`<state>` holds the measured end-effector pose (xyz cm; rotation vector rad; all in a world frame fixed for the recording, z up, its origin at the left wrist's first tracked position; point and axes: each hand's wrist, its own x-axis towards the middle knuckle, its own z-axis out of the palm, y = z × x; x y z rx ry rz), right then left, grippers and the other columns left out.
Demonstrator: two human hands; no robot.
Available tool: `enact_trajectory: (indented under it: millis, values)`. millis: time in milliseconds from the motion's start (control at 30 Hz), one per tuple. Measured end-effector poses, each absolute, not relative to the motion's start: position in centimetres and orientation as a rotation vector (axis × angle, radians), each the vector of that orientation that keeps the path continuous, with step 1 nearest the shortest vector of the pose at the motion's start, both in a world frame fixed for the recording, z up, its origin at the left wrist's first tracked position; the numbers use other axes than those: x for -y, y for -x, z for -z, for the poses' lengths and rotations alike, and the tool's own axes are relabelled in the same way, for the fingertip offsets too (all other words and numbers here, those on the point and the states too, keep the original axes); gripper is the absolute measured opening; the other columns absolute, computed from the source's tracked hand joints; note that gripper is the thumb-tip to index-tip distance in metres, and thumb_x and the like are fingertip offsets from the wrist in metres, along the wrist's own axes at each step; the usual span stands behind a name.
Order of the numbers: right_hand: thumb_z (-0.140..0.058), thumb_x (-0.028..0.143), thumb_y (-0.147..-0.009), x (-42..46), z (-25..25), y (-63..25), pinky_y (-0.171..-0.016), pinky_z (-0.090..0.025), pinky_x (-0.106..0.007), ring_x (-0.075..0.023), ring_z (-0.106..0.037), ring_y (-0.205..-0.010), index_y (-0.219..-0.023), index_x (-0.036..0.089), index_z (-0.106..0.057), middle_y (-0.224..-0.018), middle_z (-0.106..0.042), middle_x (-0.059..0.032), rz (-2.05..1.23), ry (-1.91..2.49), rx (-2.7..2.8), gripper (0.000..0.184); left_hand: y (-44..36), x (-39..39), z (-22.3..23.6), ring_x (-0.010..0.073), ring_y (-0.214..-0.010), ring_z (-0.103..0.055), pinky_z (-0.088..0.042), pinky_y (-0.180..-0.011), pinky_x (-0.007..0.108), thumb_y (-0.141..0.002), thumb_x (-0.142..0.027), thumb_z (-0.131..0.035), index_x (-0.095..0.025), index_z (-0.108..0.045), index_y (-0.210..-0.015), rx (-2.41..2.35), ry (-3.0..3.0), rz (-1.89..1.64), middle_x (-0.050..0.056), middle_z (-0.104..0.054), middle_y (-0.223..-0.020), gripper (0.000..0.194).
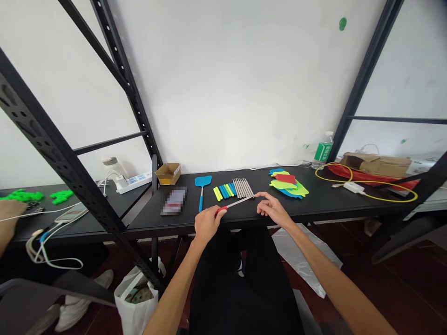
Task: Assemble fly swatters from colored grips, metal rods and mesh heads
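Note:
My left hand (206,223) is closed around a red handle grip (221,209) at the near edge of the black table. From the grip a thin metal rod (240,201) runs to the right. My right hand (274,209) has its index finger at the rod's far end, the other fingers curled in; the exact contact there is too small to make out. Behind the rod lies a row of silver metal rods (243,187), with yellow and blue handle grips (225,190) to their left. A blue fly swatter (202,188) rests left of these. Right of the rods is a pile of coloured swatter heads (288,185).
A small cardboard box (168,173) and a blurred-out flat object (174,201) are at left. A water bottle (323,150) and a yellow cable (377,182) lie at right. Black shelf posts (63,139) frame the table. Another person's arm (10,221) shows at far left.

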<state>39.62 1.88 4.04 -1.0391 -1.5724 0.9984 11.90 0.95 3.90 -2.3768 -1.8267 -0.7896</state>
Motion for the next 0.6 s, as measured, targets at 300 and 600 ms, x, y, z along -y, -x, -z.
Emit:
enact_trajectory:
  millis: [300, 600]
  values:
    - [-0.055, 0.030, -0.079, -1.66, -4.16, -39.67, -0.055, -0.040, -0.026, -0.0141, -0.053, -0.058, -0.116, 0.022, -0.057, -0.067, -0.064, 0.0011, -1.001, 1.022, 1.582, 0.038, -11.76, -1.03, -3.81, 0.0188, -0.075, -0.063, -0.026, -0.057, 0.026, -0.099, -0.058, -0.030, -0.024, -0.067, -0.091, 1.790, 2.394, 0.813, 0.003, -0.070, -0.078, 0.051]
    - [-0.058, 0.043, -0.084, -1.91, -3.93, -39.33, -0.052, -0.040, -0.025, -0.0134, -0.052, -0.057, -0.120, 0.022, -0.054, -0.075, -0.065, -0.0009, -0.966, 1.007, 1.562, 0.042, -11.82, -0.94, -3.91, 0.0187, -0.076, -0.063, -0.026, -0.058, 0.026, -0.098, -0.059, -0.030, -0.025, -0.067, -0.091, 1.788, 2.401, 0.800, 0.002, -0.070, -0.080, 0.051]
